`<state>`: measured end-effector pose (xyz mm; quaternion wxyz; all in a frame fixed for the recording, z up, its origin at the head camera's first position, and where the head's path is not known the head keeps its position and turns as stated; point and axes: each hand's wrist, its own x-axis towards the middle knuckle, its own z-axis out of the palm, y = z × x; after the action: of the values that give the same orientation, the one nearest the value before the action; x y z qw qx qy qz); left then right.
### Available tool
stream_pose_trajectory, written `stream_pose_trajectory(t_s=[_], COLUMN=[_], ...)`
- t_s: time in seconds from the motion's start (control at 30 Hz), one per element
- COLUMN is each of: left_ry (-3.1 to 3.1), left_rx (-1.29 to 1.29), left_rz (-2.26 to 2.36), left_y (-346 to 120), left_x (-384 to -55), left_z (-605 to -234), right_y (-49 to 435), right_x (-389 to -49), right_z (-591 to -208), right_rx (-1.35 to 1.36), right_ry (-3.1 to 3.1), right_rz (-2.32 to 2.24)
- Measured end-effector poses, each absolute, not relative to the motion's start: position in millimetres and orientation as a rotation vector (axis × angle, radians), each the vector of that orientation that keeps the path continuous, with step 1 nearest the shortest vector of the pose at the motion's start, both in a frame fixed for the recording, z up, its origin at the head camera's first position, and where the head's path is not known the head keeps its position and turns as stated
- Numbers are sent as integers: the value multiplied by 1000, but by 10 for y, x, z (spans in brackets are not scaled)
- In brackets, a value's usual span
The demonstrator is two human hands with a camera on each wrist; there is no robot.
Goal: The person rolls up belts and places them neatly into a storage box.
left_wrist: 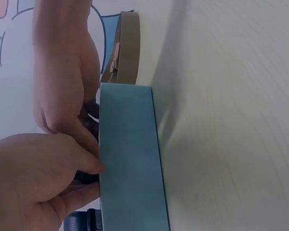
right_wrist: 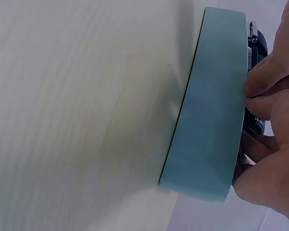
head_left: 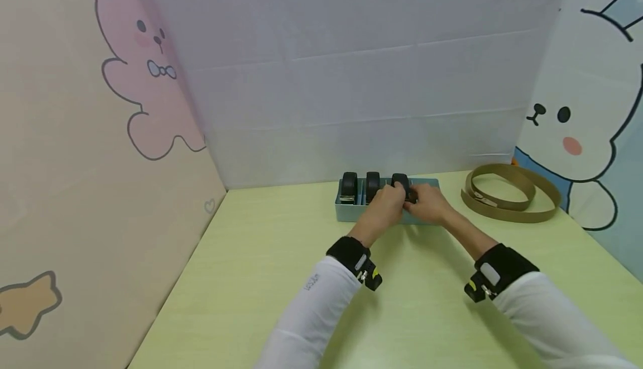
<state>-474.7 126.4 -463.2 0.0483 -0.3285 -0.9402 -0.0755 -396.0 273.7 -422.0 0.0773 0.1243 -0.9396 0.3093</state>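
Observation:
A blue-grey divided box (head_left: 351,212) stands near the back of the table, with rolled black belts (head_left: 349,186) upright in its compartments. At the third rolled belt (head_left: 400,178), my left hand (head_left: 384,211) reaches over the front wall and pinches the roll, its thumb on top. My right hand (head_left: 430,204) is close beside it, fingers curled at the same roll's right side. A dark piece (head_left: 412,195) shows between the two hands; whether it belongs to that roll is hidden. In the right wrist view, black leather (right_wrist: 254,123) shows between the fingers behind the box wall (right_wrist: 212,106).
A khaki belt (head_left: 512,215) lies loosely coiled on the table right of the box. Another upright black roll (head_left: 373,185) sits in the second compartment. A white sheet (head_left: 326,78) hangs behind the pale green table (head_left: 251,279); printed panels (head_left: 75,151) flank it.

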Motion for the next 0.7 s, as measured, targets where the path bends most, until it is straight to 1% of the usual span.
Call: stream_pose_trajectory(t_s=[0.17, 0.33, 0.4, 0.5, 0.6, 0.7], left_ry=[-2861, -2790, -2678, -2470, -2362, -2394], left_rx=[-961, -824, -826, -940, -1178, -1395], left_rz=[-182, -160, -118, -68, -70, -74], left_y=[1213, 1146, 1159, 1276, 1460, 1736], left_x=[-4567, -4136, -3957, -3838, -3780, -3748], left_z=[-4536, -4273, -4153, -4130, -4132, -4177], right_y=[2809, 3062, 3231, 3549, 3886, 4191], right_x=[-3827, -3566, -3450, -3283, -3177, -3105], right_z=[-4286, -4339, -4345, -4362, -4394, -4425], right_rx=[479, 505, 499, 465, 405, 352], right_ry=[-2728, -2642, -2633, -2639, -2645, -2648], right_rz=[825, 779, 749, 670, 588, 519])
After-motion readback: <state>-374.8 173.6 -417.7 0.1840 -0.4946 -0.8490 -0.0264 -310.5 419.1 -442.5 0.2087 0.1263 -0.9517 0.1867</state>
